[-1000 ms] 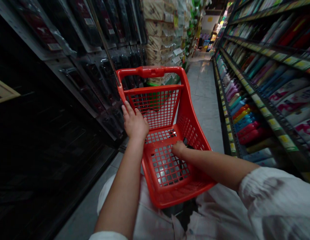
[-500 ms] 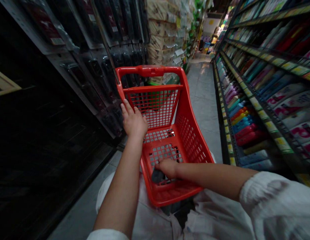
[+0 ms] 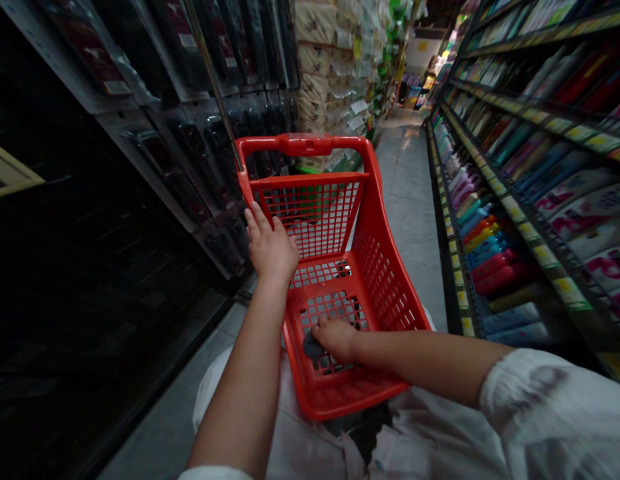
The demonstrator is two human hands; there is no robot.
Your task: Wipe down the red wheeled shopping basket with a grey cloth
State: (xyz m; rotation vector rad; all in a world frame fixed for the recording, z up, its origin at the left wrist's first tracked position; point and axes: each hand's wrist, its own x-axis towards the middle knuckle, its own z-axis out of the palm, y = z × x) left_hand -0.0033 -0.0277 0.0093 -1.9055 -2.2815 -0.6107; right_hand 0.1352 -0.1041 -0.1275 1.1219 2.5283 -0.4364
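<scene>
A dim shop aisle between shelves (image 3: 533, 115) and hanging goods (image 3: 195, 137).
The shelves slant down the right of the frame, edged with yellow-and-green labels (image 3: 545, 255); orange, yellow, blue and red bottles (image 3: 500, 272) lie at lower right, with white-and-pink packs (image 3: 567, 219) near the right edge. Dark goods in clear wrap fill the upper left, beside stacked tan packs (image 3: 317, 59) at top centre. Grey floor (image 3: 413, 200) tiles run toward the upper right; a pale frame (image 3: 33, 179) corner shows at the left edge.

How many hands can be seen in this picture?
2. The left hand lies on the left side of the red cart; the right hand is inside it, low down, by a dark grey item. No others show.
</scene>
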